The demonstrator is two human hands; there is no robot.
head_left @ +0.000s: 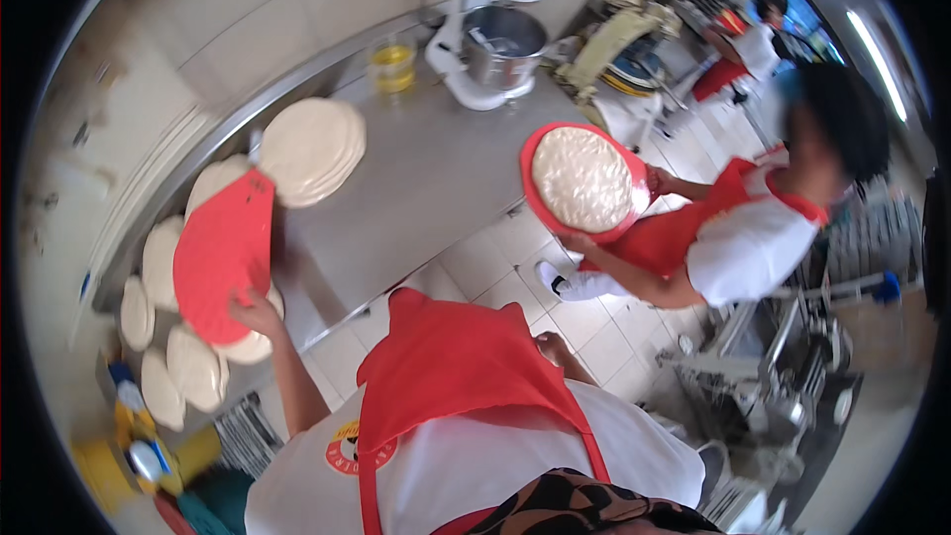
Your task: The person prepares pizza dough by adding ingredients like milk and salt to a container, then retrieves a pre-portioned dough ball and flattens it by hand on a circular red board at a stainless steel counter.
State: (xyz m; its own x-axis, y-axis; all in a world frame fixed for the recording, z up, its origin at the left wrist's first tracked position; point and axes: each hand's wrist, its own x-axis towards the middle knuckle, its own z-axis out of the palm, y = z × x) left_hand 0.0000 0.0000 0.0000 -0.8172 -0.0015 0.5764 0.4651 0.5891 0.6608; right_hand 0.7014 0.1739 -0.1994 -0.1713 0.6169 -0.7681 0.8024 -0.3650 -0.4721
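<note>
My left hand [260, 315] grips the lower edge of a flat red board [226, 256], which is rounded on one side and straight on another. The board is over several stacks of flat round dough on the steel counter and hides part of them. Beyond its upper end lies a larger stack of dough rounds [312, 152]. My right hand [555, 345] is beside my red apron [466, 352], low and away from the counter. The apron partly covers it, so its fingers do not show clearly.
A co-worker [733, 228] at my right holds a red round board [528, 178] bearing a dough sheet [581, 179]. On the steel counter [396, 188] stand a mixer [505, 45] and a tub of yellow liquid [392, 64]. Another person [748, 50] is farther back; metal equipment [763, 367] stands right.
</note>
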